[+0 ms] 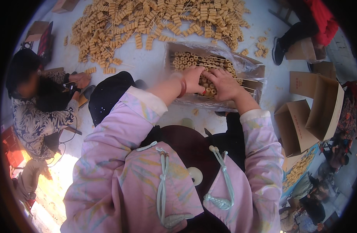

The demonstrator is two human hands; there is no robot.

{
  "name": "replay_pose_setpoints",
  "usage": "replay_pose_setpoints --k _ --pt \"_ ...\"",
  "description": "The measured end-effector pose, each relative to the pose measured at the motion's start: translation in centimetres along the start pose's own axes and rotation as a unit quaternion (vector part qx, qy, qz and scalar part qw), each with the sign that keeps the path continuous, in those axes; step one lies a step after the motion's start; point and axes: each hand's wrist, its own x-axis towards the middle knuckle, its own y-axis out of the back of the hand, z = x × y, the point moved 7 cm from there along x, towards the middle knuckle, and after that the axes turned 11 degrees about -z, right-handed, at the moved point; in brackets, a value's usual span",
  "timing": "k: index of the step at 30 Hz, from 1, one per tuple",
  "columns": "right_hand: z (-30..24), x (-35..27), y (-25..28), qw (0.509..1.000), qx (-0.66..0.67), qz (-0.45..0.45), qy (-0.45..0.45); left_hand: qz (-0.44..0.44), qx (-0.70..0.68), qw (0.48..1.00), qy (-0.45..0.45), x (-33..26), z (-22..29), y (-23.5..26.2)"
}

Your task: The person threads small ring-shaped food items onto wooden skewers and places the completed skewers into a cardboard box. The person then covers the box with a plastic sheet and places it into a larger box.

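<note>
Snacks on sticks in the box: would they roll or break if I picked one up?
The snacks might roll if pushed, since their ends look round. They may be crumbly, as small bits lie on the floor. The sticks look thin, so they could snap.

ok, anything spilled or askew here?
A few beige pieces lie on the pale floor by a person's black shoe, apart from the main pile, so they look strayed. The plastic liner of the packed carton also looks crumpled.

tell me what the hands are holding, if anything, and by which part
The left hand and right hand lie on the skewered tan rings in the cardboard box; whether either grips any cannot be told.
</note>
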Motion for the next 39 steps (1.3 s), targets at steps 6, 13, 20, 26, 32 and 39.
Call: replay_pose_setpoints --k 6,13,20,26,32,39 --pt "2.0 -0.6 1.8 0.988 0.145 0.060 -0.001 0.115 0.000 0.992 0.059 -2.4 1.8 1.5" --pt "0.6 -0.3 0.8 0.990 0.123 0.063 0.012 -0.087 0.128 0.980 -0.126 -4.9 6.3 -4.9" --pt "-0.1 -0.2 -1.8 0.999 0.032 0.021 -0.002 -0.059 0.211 0.954 -0.204 -7.6 7.3 -7.2" --pt "0.2 -0.5 -2.5 0.998 0.034 0.042 0.021 -0.074 0.228 0.950 -0.201 -8.6 8.1 -6.4" --pt "1.4 -0.3 -2.4 0.994 0.094 0.052 0.034 -0.036 0.040 0.999 -0.010 -3.3 3.0 -0.7" --pt "2.8 -0.5 -2.4 0.979 0.189 0.074 0.028 -0.027 0.058 0.997 0.041 -0.5 -0.1 -1.8"
